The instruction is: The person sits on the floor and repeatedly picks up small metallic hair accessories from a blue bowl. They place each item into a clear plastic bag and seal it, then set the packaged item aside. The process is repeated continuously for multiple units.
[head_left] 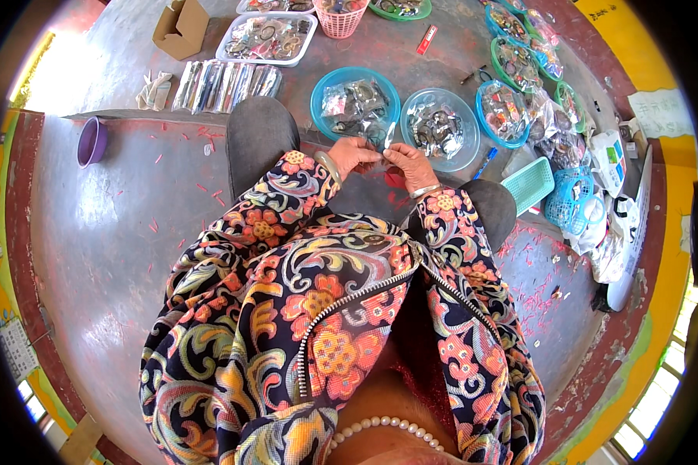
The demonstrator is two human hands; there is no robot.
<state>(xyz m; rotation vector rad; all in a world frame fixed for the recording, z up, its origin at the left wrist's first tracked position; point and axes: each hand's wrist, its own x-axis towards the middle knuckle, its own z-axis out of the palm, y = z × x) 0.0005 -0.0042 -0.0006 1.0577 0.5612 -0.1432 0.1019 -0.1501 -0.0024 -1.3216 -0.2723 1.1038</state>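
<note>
My left hand (pixel 354 156) and my right hand (pixel 408 163) meet in front of my knees, fingertips pinched together on one small thin item (pixel 385 149) that is too small to make out. Both arms wear flowered sleeves and a bangle at the wrist. Just beyond the hands stand a blue bowl (pixel 327 84) and a clear blue-rimmed bowl (pixel 416 101), each filled with small dark and silver pieces in clear bags.
More bowls of bagged pieces (pixel 502 111) curve off to the right, with a teal basket (pixel 528 184) and plastic bags (pixel 606 159). At the back lie silver packets (pixel 225 80), a white tray (pixel 268 38), a pink basket (pixel 340 20) and a cardboard box (pixel 180 29). A purple cup (pixel 91 141) stands left.
</note>
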